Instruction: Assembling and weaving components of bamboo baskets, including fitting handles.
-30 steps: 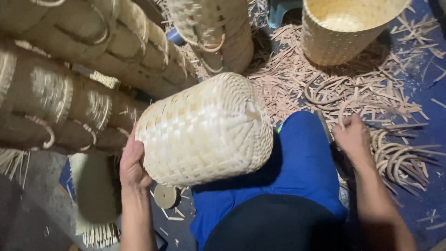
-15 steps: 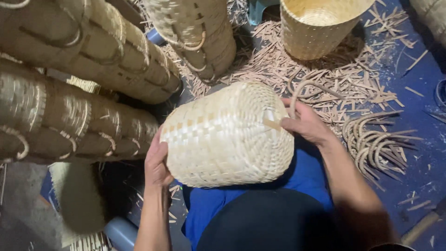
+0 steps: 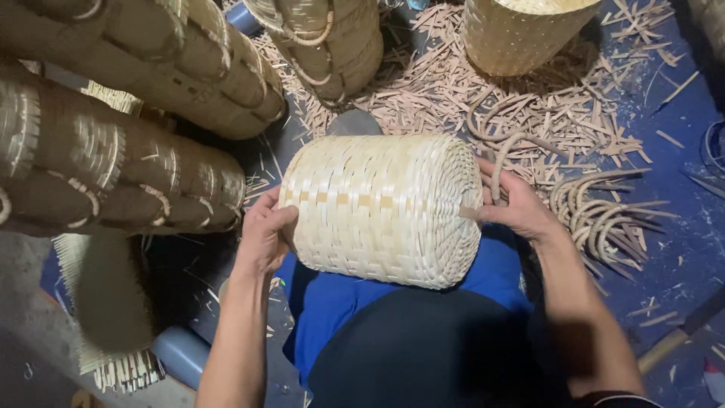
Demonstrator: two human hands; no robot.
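Here the woven basket [image 3: 381, 208] lies sideways across the lap, long axis left to right, left hand [image 3: 264, 238] clasping its open end, right hand [image 3: 517, 208] pinching a curved cane strip [image 3: 500, 162] against its rounded base.
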